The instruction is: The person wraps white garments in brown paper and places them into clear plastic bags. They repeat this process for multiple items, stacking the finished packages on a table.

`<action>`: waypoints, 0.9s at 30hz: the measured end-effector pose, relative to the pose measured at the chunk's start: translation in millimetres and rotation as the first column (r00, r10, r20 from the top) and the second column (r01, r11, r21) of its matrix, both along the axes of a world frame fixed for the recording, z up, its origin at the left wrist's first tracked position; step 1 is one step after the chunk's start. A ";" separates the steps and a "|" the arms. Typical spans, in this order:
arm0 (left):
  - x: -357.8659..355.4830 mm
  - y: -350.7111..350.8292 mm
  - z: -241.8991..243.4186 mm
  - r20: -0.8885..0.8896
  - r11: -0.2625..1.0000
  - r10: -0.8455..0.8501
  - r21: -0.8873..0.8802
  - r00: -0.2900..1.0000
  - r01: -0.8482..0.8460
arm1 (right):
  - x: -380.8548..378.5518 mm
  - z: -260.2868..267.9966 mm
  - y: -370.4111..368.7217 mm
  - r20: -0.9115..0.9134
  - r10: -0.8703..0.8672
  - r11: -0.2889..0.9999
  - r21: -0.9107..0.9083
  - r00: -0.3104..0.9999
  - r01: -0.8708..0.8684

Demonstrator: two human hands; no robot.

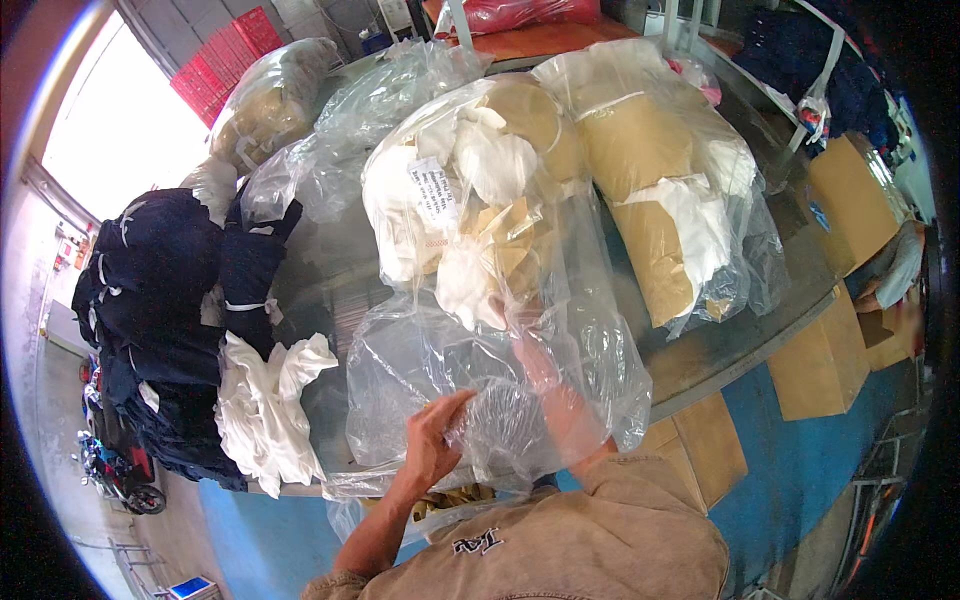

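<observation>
A large clear plastic bag (480, 352) lies before me, its mouth towards my body. White cloth pieces (495, 161) and brown paper pieces (517, 225) fill its far part, along with a printed paper slip (433, 191). My left hand (439, 435) grips the gathered edge of the bag's film near the table's front edge. My right arm reaches inside the bag; my right hand (506, 311), seen blurred through the film, is at a white cloth bundle (469, 281). Whether its fingers hold the cloth is unclear.
Dark blue cloth bundles (157, 277) tied with white strips and a crumpled white cloth (270, 412) lie left. Another filled plastic bag (652, 180) lies right. More bags (270, 105) are at the back left. Cardboard boxes (817, 360) stand beyond the table's right edge. A person's arm (896, 266) shows at far right.
</observation>
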State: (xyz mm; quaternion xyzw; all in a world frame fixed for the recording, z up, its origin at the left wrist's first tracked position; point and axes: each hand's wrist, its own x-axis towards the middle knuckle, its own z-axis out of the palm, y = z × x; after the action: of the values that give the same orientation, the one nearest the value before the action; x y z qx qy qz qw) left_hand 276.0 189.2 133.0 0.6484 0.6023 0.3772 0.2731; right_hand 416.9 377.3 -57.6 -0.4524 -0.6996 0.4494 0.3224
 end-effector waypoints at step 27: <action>-65.4 -34.2 -20.9 0.078 0.995 -0.084 0.060 0.993 0.080 | 134.5 46.2 -207.5 -0.484 -0.322 0.762 -0.643 0.814 -0.082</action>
State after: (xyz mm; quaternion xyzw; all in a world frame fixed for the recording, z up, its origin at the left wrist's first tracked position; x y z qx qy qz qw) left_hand 210.5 154.9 112.0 0.6644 0.5526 0.4085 0.2938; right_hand 551.5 169.8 -11.3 -0.4253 -0.3439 0.7498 0.3724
